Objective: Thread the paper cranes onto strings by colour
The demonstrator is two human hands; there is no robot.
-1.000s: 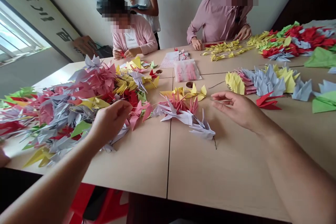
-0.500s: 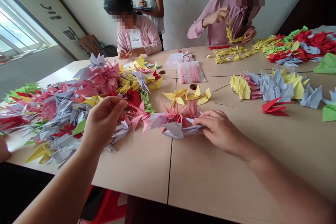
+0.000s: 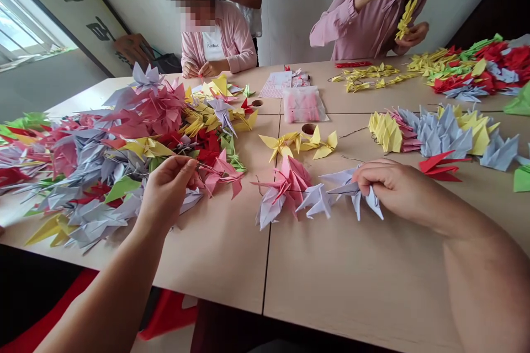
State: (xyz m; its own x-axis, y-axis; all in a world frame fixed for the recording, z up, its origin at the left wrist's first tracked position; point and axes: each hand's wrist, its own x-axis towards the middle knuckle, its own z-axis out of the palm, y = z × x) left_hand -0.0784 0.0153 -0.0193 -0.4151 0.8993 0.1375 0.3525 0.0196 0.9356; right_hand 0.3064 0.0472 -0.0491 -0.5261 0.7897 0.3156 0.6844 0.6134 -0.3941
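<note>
My left hand (image 3: 168,190) is closed in a pinch at the right edge of a big heap of folded paper cranes (image 3: 95,160), gripping what looks like a thin dark thread. Pink paper cranes (image 3: 223,174) sit just right of those fingertips. Farther right, a pink bunch of cranes (image 3: 290,179) and pale lavender cranes (image 3: 317,199) are spaced along a dark thread. At the right end of this row, my right hand (image 3: 389,185) pinches a lavender paper crane (image 3: 351,187); its fingers partly cover it.
Yellow cranes (image 3: 298,144), a tape roll (image 3: 308,128) and a plastic packet (image 3: 304,105) lie beyond the row. To the right are a packed crane string (image 3: 439,129) and a red crane (image 3: 443,166). Across the table (image 3: 351,270), two people handle paper pieces; another stands behind.
My right hand has moved right, drawing a lavender crane along, and the cranes between my hands are now spread apart with thread showing. My left hand has hardly moved. The view has tilted down slightly.
</note>
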